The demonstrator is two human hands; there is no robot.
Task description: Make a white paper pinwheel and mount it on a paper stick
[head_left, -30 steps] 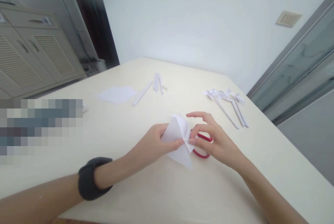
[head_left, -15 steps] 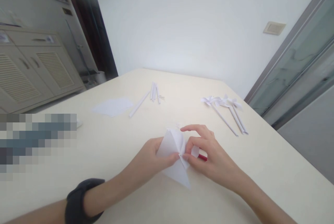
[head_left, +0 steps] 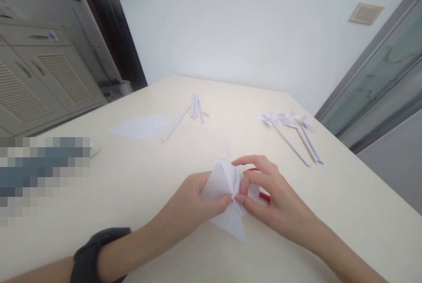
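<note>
A white paper pinwheel head [head_left: 219, 185], partly folded, is held above the near middle of the table between my two hands. My left hand [head_left: 201, 197] grips its left side, thumb pressed near the centre and the other fingers hidden behind the paper. My right hand [head_left: 263, 190] pinches the paper at the centre with thumb and a bent finger, while another finger stretches over the top. Behind my right hand lies a red-handled tool [head_left: 264, 197], mostly covered; its kind cannot be made out.
Finished paper pinwheels [head_left: 286, 120] on sticks lie at the right of the table [head_left: 148, 256]. Rolled paper sticks [head_left: 195, 107] and flat paper sheets [head_left: 140, 126] lie at the back left. Small thin bits [head_left: 227, 151] lie beyond my hands. Blurred blocks hide the left edge.
The view has shifted slightly, so the far things sit higher. My hands keep their grip on the paper pinwheel head, and more of the red-handled tool shows behind my right hand.
</note>
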